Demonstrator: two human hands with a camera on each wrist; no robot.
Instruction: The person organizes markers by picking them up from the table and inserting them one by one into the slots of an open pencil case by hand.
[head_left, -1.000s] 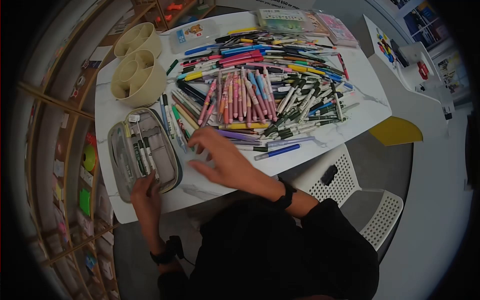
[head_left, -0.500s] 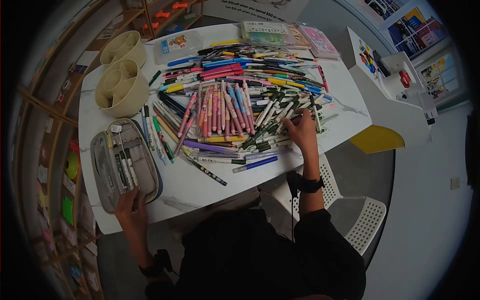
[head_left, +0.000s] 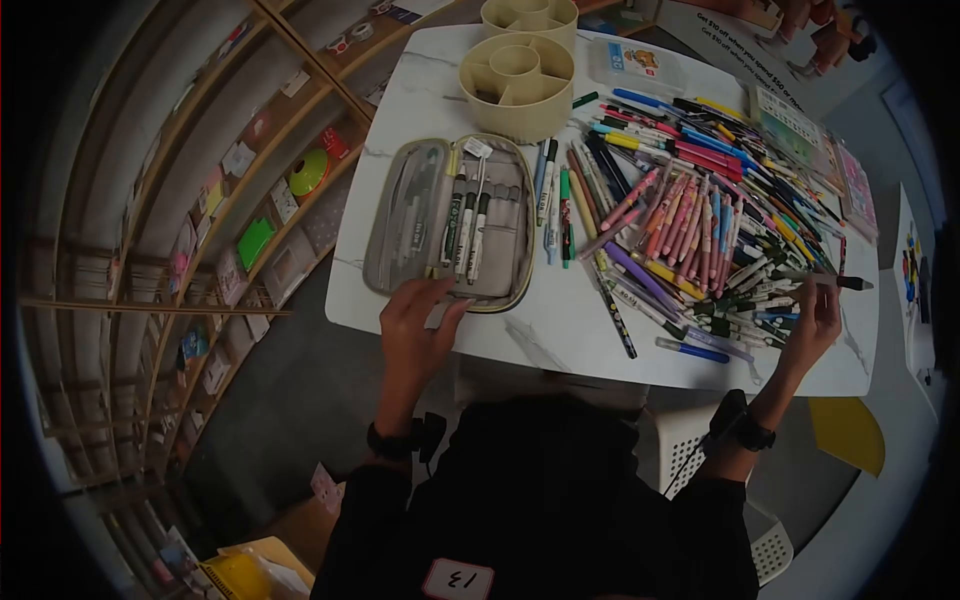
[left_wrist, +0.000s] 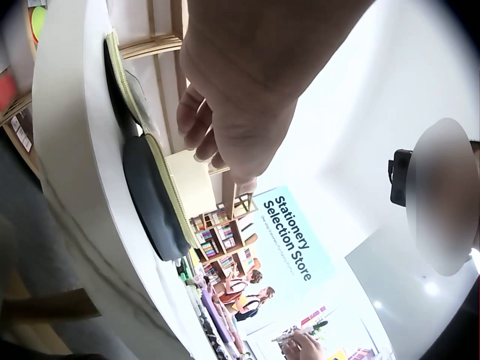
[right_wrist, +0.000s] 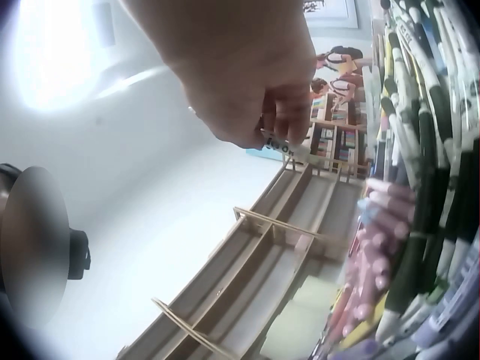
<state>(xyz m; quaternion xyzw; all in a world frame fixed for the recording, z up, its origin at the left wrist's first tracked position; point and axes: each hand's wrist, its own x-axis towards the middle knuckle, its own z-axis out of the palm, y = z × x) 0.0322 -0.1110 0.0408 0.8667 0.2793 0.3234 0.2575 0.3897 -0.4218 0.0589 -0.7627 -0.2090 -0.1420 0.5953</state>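
An unfolded grey pencil case point(head_left: 508, 262) lies on the table, several white-and-dark pens point(head_left: 464, 230) lined up inside. My left hand point(head_left: 412, 322) is at its near edge, thumb apart from the fingers, holding nothing; whether it touches the rim I cannot tell. In the left wrist view, that hand point(left_wrist: 244, 112) is above the dark case point(left_wrist: 148, 196), fingers bent loosely. My right hand point(head_left: 816, 322) pinches a pen point(head_left: 853, 283) with a dark end, above the right side of the pen pile point(head_left: 755, 290). The right wrist view shows a printed white pen point(right_wrist: 282, 145) in the fingers of this hand point(right_wrist: 240, 82).
Two cream round organizers point(head_left: 520, 118) stand behind the case. Loose pens point(head_left: 566, 215) lie between case and pile. Clear boxes point(head_left: 640, 68) and packs are along the far side. A white chair point(head_left: 685, 450) stands by the near edge, shelves point(head_left: 285, 120) at the left.
The view has turned to the right. My right hand has gone from beside the case to the pile's right side and now holds a pen. My left hand has stayed at the case's near edge, its fingers more spread.
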